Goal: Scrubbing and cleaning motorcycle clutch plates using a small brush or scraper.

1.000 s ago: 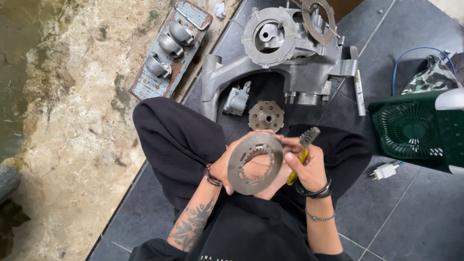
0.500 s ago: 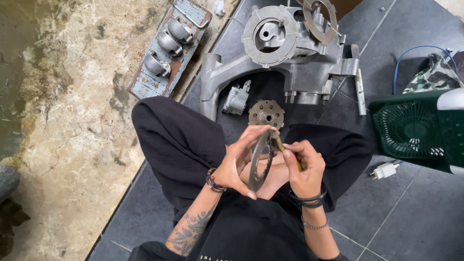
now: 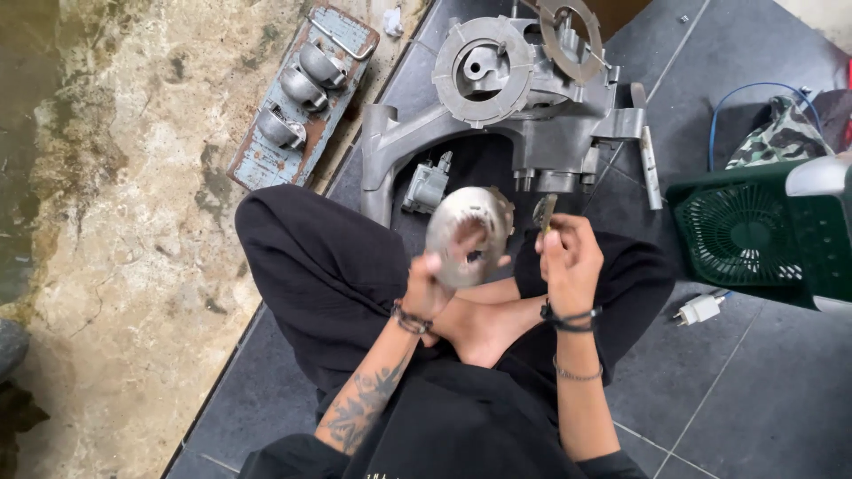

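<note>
Frame centre: my left hand (image 3: pixel 428 288) is closed around the lower edge of a round, flat grey metal clutch plate (image 3: pixel 468 232), blurred, raised over my crossed legs. My right hand (image 3: pixel 568 259) just beside it is fisted on a small yellow-handled wire brush (image 3: pixel 543 213), bristles up. The grey cast-aluminium engine casing (image 3: pixel 497 98) lies top centre on dark tiles.

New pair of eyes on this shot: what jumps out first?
Dead centre, the left hand holds up a round metal plate, beside the right hand with its small wire brush. Behind them a big grey engine casing lies on the dark tiles, with a green fan at right.
</note>
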